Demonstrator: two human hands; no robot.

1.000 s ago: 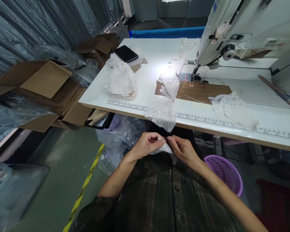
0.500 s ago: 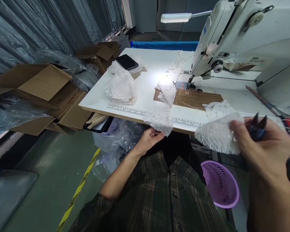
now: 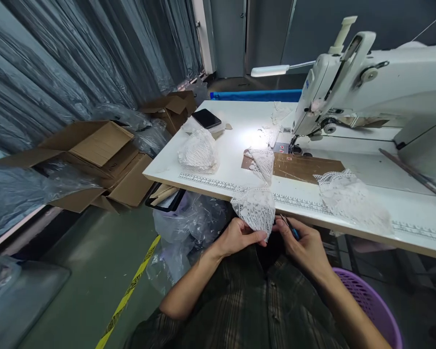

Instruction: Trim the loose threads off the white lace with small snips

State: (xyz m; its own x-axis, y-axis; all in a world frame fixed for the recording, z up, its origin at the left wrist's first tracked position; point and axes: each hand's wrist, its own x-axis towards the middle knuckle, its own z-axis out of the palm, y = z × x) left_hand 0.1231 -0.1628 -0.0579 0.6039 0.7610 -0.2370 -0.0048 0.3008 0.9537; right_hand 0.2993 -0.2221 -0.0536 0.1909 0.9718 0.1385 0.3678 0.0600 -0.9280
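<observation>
My left hand (image 3: 236, 238) pinches the lower tip of a white lace piece (image 3: 255, 207) hanging over the table's front edge. Above that piece, more white lace (image 3: 262, 164) runs back in a chain past the sewing machine's needle area. My right hand (image 3: 307, 248) is closed around small thread snips (image 3: 293, 230) with blue on them, their blades pointing up and left. Its fingertips are close beside the lace; whether they touch it I cannot tell. On the table to the right lies another white lace piece (image 3: 352, 198).
The sewing machine (image 3: 321, 92) stands at the back right of the white table (image 3: 232, 145). A lace stack (image 3: 199, 152) and a phone (image 3: 206, 118) lie at the left. Below right is a purple basket (image 3: 370, 300); cardboard boxes (image 3: 98, 145) stand on the floor at left.
My right hand has let go of a lace piece on the right of the table and come left to the hanging lace, keeping the snips. The view has tilted up and shifted.
</observation>
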